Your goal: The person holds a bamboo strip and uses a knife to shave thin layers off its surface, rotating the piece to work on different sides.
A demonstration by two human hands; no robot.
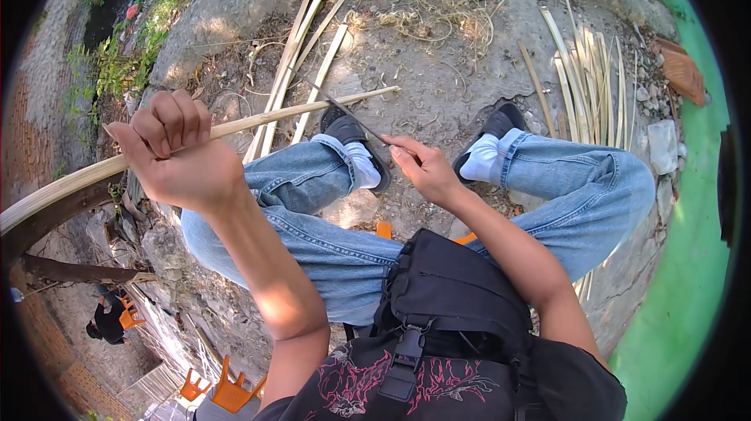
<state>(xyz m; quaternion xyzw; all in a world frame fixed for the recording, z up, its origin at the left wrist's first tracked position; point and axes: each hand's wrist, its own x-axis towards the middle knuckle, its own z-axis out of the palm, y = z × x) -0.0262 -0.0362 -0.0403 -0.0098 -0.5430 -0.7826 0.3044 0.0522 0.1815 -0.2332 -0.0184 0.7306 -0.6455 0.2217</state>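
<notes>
While your left hand [176, 151] clenches the bamboo strip [258, 120] at frame left, keep your right hand [426, 170] gripping what seems a knife [352, 117] angled shallow.

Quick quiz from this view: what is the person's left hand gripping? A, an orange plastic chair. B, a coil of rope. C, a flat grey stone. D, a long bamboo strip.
D: the left hand is closed around a long pale bamboo strip that runs across the knees, while the right hand holds a thin knife blade against it.
</notes>
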